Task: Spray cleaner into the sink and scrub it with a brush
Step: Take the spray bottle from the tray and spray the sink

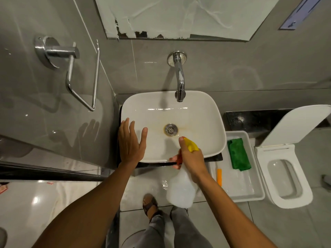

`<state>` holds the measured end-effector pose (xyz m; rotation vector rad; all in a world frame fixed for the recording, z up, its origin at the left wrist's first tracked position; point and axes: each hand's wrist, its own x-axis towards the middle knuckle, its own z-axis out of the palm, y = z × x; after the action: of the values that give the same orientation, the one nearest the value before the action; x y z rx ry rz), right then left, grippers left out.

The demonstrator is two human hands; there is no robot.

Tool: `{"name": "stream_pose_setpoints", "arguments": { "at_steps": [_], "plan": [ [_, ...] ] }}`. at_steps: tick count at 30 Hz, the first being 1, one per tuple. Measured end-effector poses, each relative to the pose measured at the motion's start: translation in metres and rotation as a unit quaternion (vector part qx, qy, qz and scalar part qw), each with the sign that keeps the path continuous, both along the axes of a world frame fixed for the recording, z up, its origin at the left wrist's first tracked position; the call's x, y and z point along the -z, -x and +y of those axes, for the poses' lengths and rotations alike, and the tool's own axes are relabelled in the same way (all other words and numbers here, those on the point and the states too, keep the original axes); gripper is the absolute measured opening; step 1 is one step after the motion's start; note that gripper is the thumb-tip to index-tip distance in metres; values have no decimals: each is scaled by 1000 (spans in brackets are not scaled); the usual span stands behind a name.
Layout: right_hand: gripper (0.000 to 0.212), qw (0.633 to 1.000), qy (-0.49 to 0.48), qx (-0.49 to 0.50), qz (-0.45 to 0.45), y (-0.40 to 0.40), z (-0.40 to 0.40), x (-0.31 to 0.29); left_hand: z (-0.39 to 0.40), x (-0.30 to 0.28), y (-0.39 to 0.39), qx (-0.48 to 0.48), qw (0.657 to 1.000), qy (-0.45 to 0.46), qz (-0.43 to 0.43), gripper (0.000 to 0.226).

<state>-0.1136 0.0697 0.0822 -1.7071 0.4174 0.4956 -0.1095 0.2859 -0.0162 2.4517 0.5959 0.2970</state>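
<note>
A white sink [206, 111] sits below a chrome wall tap [179, 77], with a yellowish stain around its drain [171, 129]. To its right a white tray [258, 192] holds a green cloth [239, 154] and an orange-handled brush [219, 177]. The right hand [192, 158] has its grip clamped on a translucent spray bottle [180, 190], whose yellow nozzle [191, 144] points into the basin. The left hand [131, 142] hovers at the sink's left rim, grip apart, fingers spread.
</note>
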Motion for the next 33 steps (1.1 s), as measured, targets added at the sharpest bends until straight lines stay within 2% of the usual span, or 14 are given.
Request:
{"name": "stream_pose_setpoints", "arguments": {
  "at_steps": [2, 9, 13, 17, 19, 22, 24, 27, 30, 33],
  "plan": [
    [28, 999, -3, 34, -12, -8, -9, 0, 0, 0, 0, 2, 1000, -3, -3, 83],
    [40, 994, 38, 97, -25, -13, -54, -1, -1, -2, 0, 2, 1000, -5, -9, 81],
    [42, 993, -1, 112, -21, 7, -83, 7, -2, 0, 0, 2, 1000, -7, -19, 80],
    [43, 994, -29, 107, -9, 30, -103, 21, -3, 1, 0, -1, 1000, -7, -18, 91],
    [49, 994, -45, 104, 3, 39, -114, 27, -3, 3, 0, 9, 1000, -21, -8, 93],
    [44, 993, -34, 109, 16, 45, -138, 39, -7, 3, 0, 46, 997, -57, 6, 88],
    [39, 991, -27, 130, 17, 45, -160, 53, -25, 0, -3, 95, 993, -74, -12, 81],
    [57, 987, -17, 158, 8, 38, -194, 71, -77, -8, -15, 183, 978, -85, -50, 75],
    [42, 984, 19, 177, -16, 26, -233, 83, -144, -17, -32, 238, 968, -62, -56, 77],
    [48, 976, 26, 212, -37, 12, -273, 102, -201, -18, -48, 274, 960, -50, -32, 85]
  ]
}}
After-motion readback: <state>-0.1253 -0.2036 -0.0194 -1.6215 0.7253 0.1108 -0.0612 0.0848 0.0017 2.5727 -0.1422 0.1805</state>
